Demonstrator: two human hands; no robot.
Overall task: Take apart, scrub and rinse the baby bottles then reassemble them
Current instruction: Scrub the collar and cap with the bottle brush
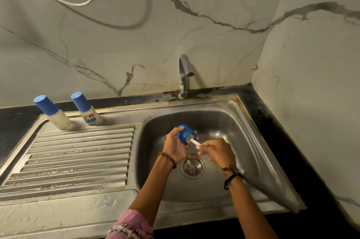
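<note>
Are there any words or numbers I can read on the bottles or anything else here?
Right baby bottle: it has a printed label with a small picture and blue characters, but they are too blurred to read.
Left baby bottle: no print shows.
Blue cap held in the left hand, the brush and the tap: no text shows.

This is looking like a home kitchen. A stainless steel sink (229, 114) with a ribbed draining board (78, 157) is sitting in a black countertop (276, 133) that is running into a corner. A chrome tap (184, 75) is rising behind the basin, and marble-patterned wall panels (116, 44) are covering both walls. 2 baby bottles (85, 109) with blue caps are standing on the back of the draining board, pointing to household use. Stains are showing along the sink's edge.
</note>
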